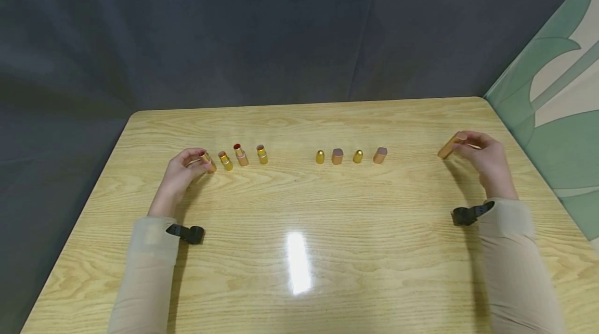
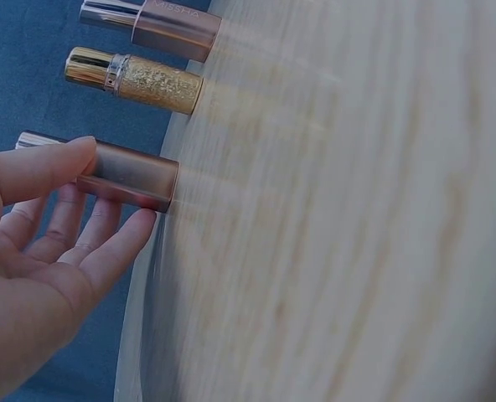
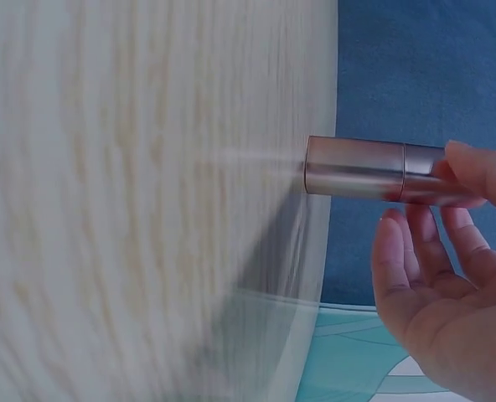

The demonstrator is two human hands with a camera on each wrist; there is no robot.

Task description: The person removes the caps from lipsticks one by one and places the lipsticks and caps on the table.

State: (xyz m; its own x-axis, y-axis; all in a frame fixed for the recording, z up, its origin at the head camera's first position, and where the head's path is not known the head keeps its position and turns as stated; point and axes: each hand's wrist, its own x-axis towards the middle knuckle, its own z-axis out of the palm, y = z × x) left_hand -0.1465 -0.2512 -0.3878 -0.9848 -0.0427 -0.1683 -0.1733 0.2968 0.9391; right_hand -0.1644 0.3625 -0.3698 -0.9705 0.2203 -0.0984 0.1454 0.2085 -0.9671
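My left hand (image 1: 180, 175) pinches a rose-gold uncapped lipstick (image 2: 131, 174) between thumb and fingers; the tube stands upright at the left end of a row. Beside it stand a glittery gold lipstick (image 2: 160, 84), a rose-gold lipstick (image 2: 177, 29) and another gold lipstick (image 1: 262, 155), all without caps. Far to the right, my right hand (image 1: 489, 162) grips a capped rose-gold lipstick (image 3: 355, 167) by its upper end, thumb on one side and fingers on the other. Its base is right at the tabletop.
Between the hands, lipstick caps stand in a row: a gold cap (image 1: 320, 157), a rose-gold cap (image 1: 337, 156), another gold cap (image 1: 357, 156) and another rose-gold cap (image 1: 380, 155). They stand on a wooden table (image 1: 351, 230). A dark cloth (image 1: 281, 32) hangs behind its back edge.
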